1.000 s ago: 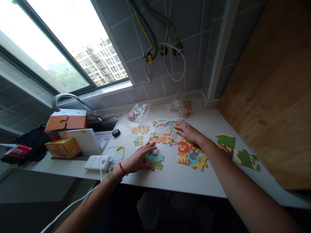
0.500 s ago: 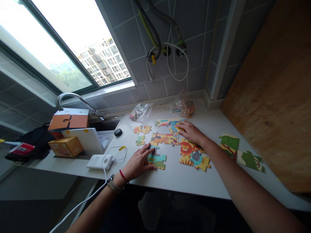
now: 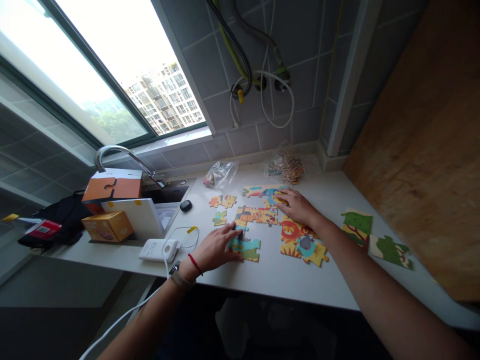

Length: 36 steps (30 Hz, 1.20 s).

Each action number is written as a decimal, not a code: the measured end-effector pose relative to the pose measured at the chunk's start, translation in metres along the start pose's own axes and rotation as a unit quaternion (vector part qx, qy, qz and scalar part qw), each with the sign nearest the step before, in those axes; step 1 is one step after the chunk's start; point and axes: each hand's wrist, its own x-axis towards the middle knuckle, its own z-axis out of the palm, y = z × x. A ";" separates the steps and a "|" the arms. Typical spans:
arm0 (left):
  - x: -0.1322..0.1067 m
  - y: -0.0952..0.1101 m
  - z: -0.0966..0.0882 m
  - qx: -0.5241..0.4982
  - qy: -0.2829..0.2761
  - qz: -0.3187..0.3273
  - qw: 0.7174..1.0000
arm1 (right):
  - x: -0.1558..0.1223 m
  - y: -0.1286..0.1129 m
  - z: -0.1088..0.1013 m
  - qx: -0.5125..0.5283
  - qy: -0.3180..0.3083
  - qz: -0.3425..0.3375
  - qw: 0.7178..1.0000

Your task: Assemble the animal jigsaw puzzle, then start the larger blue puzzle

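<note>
My left hand [image 3: 217, 246] lies flat on the white counter [image 3: 273, 272], fingers spread, pressing on a blue-green puzzle chunk [image 3: 248, 247]. My right hand [image 3: 298, 206] rests with fingers stretched out on the far part of the joined puzzle pieces [image 3: 258, 216], beside a strip with a blue elephant [image 3: 262, 190]. A lion chunk [image 3: 300, 241] lies just under my right wrist. Small loose pieces [image 3: 222, 201] sit left of the joined row.
Two green tree pieces [image 3: 375, 235] lie at the right by a wooden board [image 3: 420, 150]. Two plastic bags of pieces [image 3: 285, 166] sit by the tiled wall. A power bank [image 3: 159, 249] with cable, boxes [image 3: 112, 205] and a sink tap [image 3: 123, 157] are at the left.
The view has shifted slightly, so everything sits a bit further right. My left hand has slid the blue-green chunk a little toward the joined row. My right hand has barely moved.
</note>
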 end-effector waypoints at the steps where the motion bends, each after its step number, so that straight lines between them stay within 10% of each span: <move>1: 0.001 0.000 -0.004 -0.002 -0.006 0.004 1.000 | 0.000 -0.001 0.000 -0.005 0.002 0.002 1.000; 15: 0.031 0.001 -0.024 0.048 -0.072 -0.001 0.996 | -0.003 -0.008 0.002 -0.026 0.020 0.017 0.999; 20: 0.054 -0.050 -0.052 -0.120 -0.041 -0.055 0.990 | -0.004 -0.013 -0.001 -0.037 0.012 0.031 0.999; 25: 0.073 -0.105 -0.062 -0.058 0.045 -0.148 0.986 | -0.004 -0.018 -0.002 -0.049 0.015 0.039 0.998; 36: 0.100 -0.141 -0.061 -0.083 0.040 -0.171 0.981 | -0.005 -0.024 -0.004 -0.057 0.008 0.051 0.997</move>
